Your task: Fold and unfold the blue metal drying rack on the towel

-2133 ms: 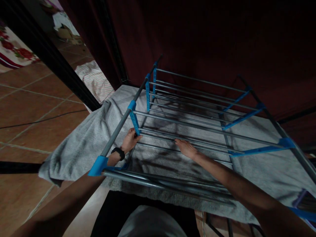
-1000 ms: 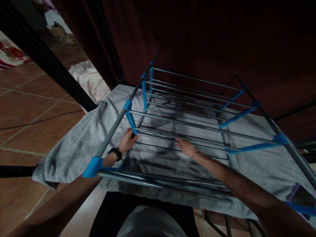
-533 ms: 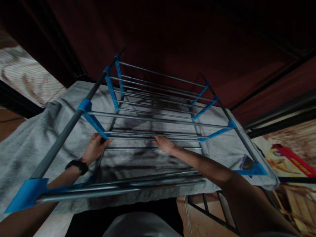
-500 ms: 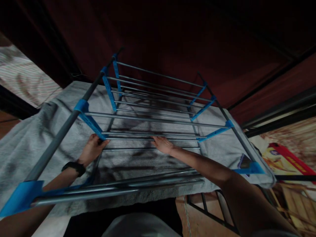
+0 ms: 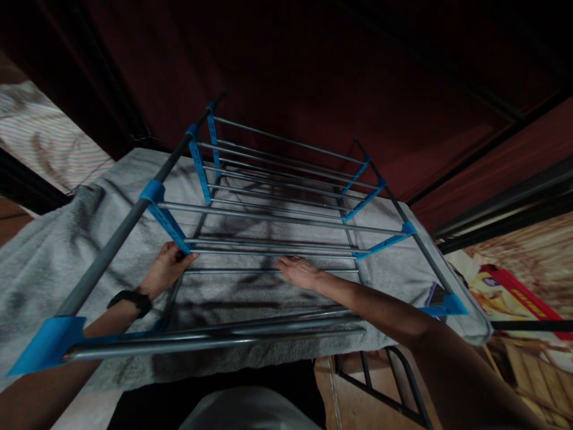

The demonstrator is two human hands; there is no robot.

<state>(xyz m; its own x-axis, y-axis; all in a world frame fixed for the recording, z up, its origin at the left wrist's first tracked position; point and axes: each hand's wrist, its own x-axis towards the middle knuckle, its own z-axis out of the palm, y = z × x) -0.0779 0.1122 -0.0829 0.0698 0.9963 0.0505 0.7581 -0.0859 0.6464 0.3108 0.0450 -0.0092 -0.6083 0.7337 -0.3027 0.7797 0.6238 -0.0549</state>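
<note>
A rack (image 5: 277, 218) of grey metal tubes and blue plastic brackets lies across a grey cloth. My left hand (image 5: 166, 270), with a dark band on the wrist, grips the lower end of a blue bracket (image 5: 169, 227) on the rack's left side. Its fingertips curl round where the thin rods meet the bracket. Near the middle, my right hand (image 5: 299, 272) has its fingers curled at a thin metal rod (image 5: 242, 272), the lowest of that tier. Closest to my body, further tubes (image 5: 215, 345) run from a blue corner bracket (image 5: 49, 345).
Grey cloth (image 5: 89, 239) covers the surface under the rack. A dark red panel (image 5: 286, 77) stands behind it. On the right are a red and yellow package (image 5: 505, 292) and a wooden slatted thing (image 5: 537, 370). A black metal frame (image 5: 380, 388) is below.
My right hand has moved slightly down, from the upper rod toward the lowest one, its fingers more curled. My left hand stays at the bracket. The view has shifted a little.
</note>
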